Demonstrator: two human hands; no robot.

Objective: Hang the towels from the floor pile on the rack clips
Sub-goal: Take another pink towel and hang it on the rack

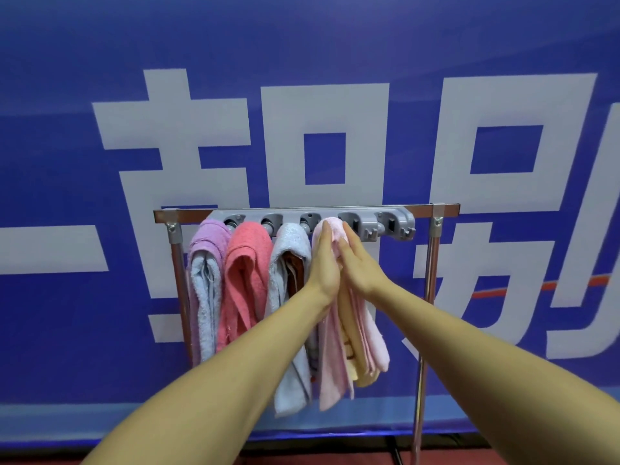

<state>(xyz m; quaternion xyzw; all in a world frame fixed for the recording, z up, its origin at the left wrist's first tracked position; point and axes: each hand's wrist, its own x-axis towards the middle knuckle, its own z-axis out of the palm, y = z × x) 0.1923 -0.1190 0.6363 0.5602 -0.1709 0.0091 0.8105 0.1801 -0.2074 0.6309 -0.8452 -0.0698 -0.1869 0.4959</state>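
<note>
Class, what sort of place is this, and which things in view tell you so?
Probably a staged indoor demo space, not a home: a huge blue printed banner fills the background, and a freestanding metal rack of towels stands on red floor.

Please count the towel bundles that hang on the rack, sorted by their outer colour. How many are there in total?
Purple terry towel bundle: 1
Coral-pink terry towel bundle: 1
Pale blue terry towel bundle: 1
Light pink terry towel bundle: 1
Total: 4
</note>
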